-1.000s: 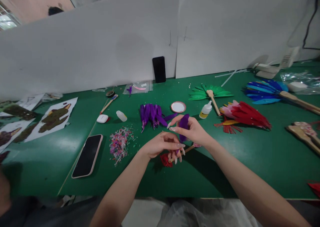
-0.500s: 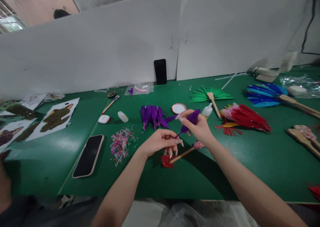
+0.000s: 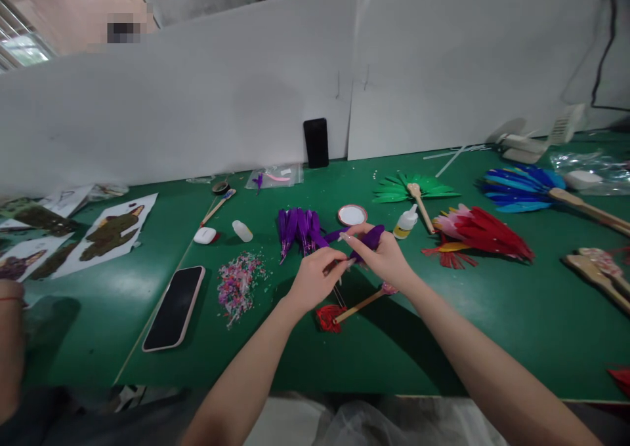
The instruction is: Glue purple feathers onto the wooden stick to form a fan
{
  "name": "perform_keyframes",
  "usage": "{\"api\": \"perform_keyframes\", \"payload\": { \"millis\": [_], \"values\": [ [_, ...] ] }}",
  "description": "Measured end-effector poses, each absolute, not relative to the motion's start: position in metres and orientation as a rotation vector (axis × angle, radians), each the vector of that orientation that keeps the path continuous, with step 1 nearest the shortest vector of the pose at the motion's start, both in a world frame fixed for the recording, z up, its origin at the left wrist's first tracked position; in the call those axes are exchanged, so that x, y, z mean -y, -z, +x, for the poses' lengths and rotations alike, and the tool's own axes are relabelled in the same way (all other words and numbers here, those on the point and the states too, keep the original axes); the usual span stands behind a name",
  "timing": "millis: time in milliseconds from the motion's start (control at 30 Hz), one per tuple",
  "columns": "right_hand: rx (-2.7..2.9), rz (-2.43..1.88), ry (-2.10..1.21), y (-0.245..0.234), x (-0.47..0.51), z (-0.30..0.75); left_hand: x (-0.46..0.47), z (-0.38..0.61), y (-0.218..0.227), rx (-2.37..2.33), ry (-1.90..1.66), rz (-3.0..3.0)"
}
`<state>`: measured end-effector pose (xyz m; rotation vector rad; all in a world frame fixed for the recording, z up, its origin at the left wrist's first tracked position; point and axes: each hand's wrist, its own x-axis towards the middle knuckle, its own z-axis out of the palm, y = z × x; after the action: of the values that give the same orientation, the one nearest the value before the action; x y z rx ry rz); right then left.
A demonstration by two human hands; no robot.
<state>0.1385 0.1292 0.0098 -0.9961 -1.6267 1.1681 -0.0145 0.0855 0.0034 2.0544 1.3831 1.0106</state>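
Between the fingers of my right hand is a purple feather, its vane pointing up and away. My left hand is closed in a pinch at the feather's lower end, close to the right fingertips. Below both hands lies a wooden stick with a red tassel at one end and a pink speckled tip partly behind my right hand. Just beyond my left hand rests a bunch of purple feathers. A small glue bottle stands past my right hand.
A white round lid sits behind my hands. Left are a heap of coloured chips, a phone and a small white bottle. Green, red and blue feather fans lie right. Another person's arm is at far left.
My left hand has moved up and closer to my right hand, its fingers now drawn together at the feather's base. The feather has tilted lower. The other person's arm has shifted at far left.
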Motion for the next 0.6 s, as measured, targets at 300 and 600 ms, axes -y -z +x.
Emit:
{"api": "perform_keyframes", "payload": {
  "millis": [300,600],
  "values": [
    [1.589,-1.014,-1.252,-0.008,-0.131,0.136,-0.086,-0.016,-0.001,-1.373,-0.961,2.566],
    [1.631,-1.032,-1.263,-0.005,-0.133,0.137,-0.092,-0.030,-0.004,-1.763,-1.276,2.271]
  ]
}}
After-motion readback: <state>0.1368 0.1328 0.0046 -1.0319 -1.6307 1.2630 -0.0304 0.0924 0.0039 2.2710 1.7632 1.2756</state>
